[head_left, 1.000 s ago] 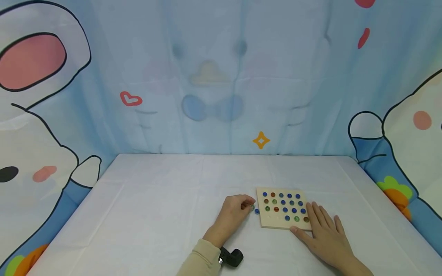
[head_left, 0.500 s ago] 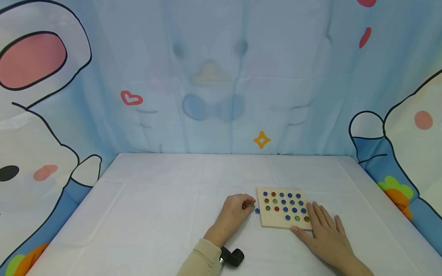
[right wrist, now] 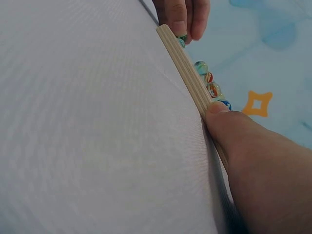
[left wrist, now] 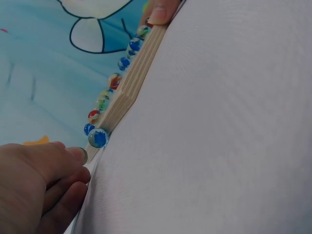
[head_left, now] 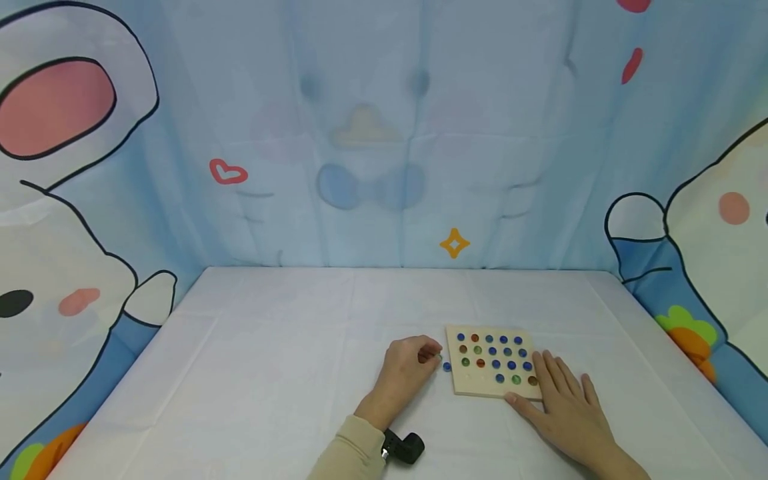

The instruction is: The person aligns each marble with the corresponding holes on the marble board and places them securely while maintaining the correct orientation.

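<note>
A pale wooden board [head_left: 474, 387] lies on the white cloth, with rows of blue, green and reddish-brown glass marbles in its hollows. Two hollows at its near left corner hold none. Off the board's left edge, my left hand [head_left: 403, 370] pinches a greenish marble [left wrist: 84, 155] between thumb and fingers, and only part of it shows. Between those fingertips and the board sits a loose blue marble [head_left: 447, 367]. My right hand [head_left: 564, 413] lies flat with straight fingers along the board's right edge. Its thumb [right wrist: 218, 108] presses the near edge in the right wrist view.
White cloth [head_left: 270, 373] covers the table. Behind it hangs a light blue curtain [head_left: 372, 227] with cartoon prints, which also drapes down both sides. A black wrist camera [head_left: 408, 448] sticks out from the left sleeve cuff [head_left: 360, 437].
My left fingertips have drawn back very slightly to the left of the board with the marble. The right hand, board and loose blue marble stay in place.
</note>
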The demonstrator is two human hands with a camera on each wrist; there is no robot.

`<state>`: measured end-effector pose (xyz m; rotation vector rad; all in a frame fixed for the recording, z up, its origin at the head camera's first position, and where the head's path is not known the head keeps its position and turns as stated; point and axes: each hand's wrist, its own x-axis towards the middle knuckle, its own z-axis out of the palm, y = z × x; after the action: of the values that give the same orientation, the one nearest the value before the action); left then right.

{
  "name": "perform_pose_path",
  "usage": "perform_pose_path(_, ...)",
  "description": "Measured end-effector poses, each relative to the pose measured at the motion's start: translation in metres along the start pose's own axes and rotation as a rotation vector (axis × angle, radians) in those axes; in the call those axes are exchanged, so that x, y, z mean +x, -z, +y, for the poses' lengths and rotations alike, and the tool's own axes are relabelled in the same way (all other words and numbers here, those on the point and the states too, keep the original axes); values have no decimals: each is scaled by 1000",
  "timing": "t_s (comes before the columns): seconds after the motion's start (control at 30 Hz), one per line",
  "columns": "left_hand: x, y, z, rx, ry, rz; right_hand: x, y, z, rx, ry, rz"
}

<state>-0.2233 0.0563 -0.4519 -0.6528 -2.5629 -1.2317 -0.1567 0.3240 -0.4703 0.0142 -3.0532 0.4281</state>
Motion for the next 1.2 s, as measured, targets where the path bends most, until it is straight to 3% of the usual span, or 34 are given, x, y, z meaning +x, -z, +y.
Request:
perform_pose_path(0.53,0,-1,1,-79,19,21,-1,1,0,4,7,5)
perform_pose_path(0.9,-1,-1,2,-137,45,-3,-1,1,-1,7,1,-1)
perform_pose_path(1.2,0,-3,2,-177,27,-11,-1,2,-3,1,-1,4)
